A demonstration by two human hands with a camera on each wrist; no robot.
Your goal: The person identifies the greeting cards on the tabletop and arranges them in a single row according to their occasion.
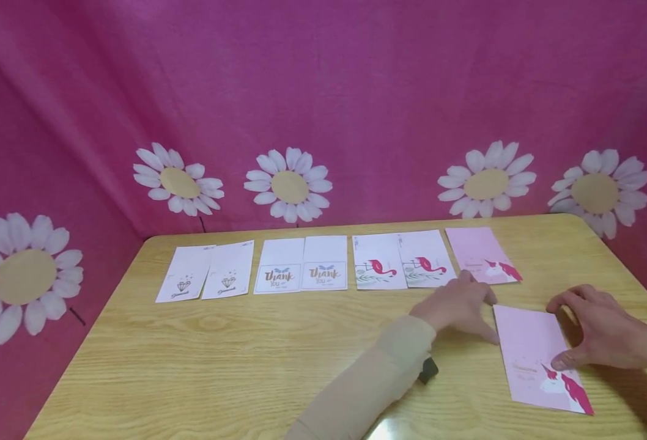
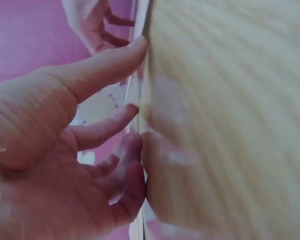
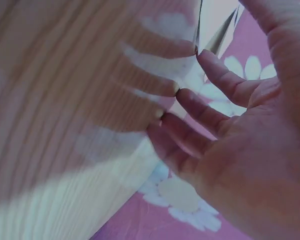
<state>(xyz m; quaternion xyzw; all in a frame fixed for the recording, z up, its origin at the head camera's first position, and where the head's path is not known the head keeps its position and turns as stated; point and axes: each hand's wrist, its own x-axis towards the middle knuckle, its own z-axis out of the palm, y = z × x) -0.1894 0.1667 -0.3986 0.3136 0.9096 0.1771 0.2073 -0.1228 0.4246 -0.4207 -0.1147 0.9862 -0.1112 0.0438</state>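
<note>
A pink unicorn card point(image 1: 534, 348) lies at the right of the table, between my two hands. My left hand point(image 1: 463, 308) is at its left side, the thumb tip near the card's left edge and the other fingertips down by the wood. In the left wrist view, that hand's thumb point(image 2: 105, 67) and fingers are spread apart. On the other side, my right hand point(image 1: 604, 330) has its thumb over the card's right edge near the unicorn print. Its fingertips point(image 3: 182, 97) touch the tabletop in the right wrist view. A second pink unicorn card point(image 1: 477, 247) lies just beyond my left hand.
Along the back of the wooden table point(image 1: 219, 360) run paired cards: diamond cards point(image 1: 229, 269), thank-you cards point(image 1: 277, 269) and flamingo cards point(image 1: 377, 263). A magenta curtain point(image 1: 356, 91) with white flowers hangs behind the table's far edge.
</note>
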